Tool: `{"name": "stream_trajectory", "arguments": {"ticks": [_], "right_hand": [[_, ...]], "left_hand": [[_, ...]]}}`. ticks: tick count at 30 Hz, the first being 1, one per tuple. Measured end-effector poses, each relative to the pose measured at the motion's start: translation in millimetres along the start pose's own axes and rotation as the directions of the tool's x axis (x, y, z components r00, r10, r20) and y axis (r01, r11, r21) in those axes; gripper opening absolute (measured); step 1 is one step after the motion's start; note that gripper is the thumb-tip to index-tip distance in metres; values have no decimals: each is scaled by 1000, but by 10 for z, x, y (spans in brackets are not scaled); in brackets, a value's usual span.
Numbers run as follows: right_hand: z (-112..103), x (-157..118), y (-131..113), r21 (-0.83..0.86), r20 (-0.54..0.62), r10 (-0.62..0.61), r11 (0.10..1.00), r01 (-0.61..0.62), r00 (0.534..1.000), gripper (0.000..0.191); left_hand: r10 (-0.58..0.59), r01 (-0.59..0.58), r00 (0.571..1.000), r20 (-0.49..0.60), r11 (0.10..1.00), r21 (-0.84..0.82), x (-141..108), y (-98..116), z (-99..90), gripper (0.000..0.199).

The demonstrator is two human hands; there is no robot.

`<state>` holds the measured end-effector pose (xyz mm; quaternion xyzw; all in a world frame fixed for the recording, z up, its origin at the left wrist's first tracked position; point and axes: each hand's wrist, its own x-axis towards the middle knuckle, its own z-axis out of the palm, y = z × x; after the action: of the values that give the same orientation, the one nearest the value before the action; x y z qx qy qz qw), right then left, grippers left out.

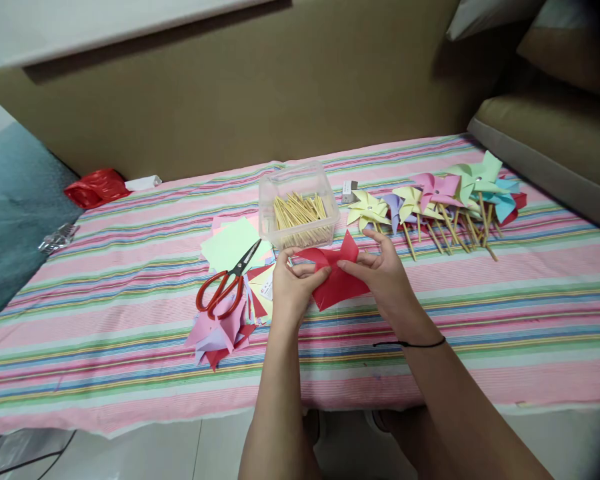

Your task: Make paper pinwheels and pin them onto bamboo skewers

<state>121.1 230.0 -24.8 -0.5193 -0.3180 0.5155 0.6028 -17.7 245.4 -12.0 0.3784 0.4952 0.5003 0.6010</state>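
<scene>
A sheet of red paper (pixel 341 288), with corners folded inward and one point standing up, is held between both hands above the striped cloth. My left hand (pixel 298 283) pinches its left side, thumb near the middle. My right hand (pixel 381 270) grips the right side, its thumb also pressing toward the centre. To the left, red-handled scissors (pixel 225 283) lie on a stack of coloured paper squares (pixel 233 243). Just beyond my hands stands a clear plastic box (pixel 300 207) of short wooden sticks (pixel 300 217).
Several finished paper pinwheels (pixel 437 190) on sticks lie at the right, beside a small box (pixel 349 191). Cut paper pieces (pixel 220 337) are near the scissors. A red plastic bag (pixel 97 188) sits far left. The sofa backrest (pixel 240 100) rises behind the striped cloth (pixel 145 347).
</scene>
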Motion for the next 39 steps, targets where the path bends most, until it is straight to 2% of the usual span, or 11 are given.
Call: {"name": "stream_trajectory", "arguments": {"ticks": [14, 23, 32, 39], "right_hand": [[-10, 21, 24, -18, -23, -14, 1000, 14, 1000, 89], [12, 16, 19, 18, -11, -6, 1000, 6, 1000, 88], [38, -5, 14, 32, 26, 46, 998, -46, 999, 92], [-10, 23, 33, -15, 28, 42, 999, -41, 999, 92]], "left_hand": [[5, -5, 1000, 8, 999, 49, -15, 9, 8, 58], [4, -4, 1000, -10, 1000, 18, -15, 6, 22, 57], [-19, 13, 995, -101, 998, -65, -2, 4, 62, 61], [-13, 13, 1000, -10, 1000, 0, -12, 15, 4, 59]]}}
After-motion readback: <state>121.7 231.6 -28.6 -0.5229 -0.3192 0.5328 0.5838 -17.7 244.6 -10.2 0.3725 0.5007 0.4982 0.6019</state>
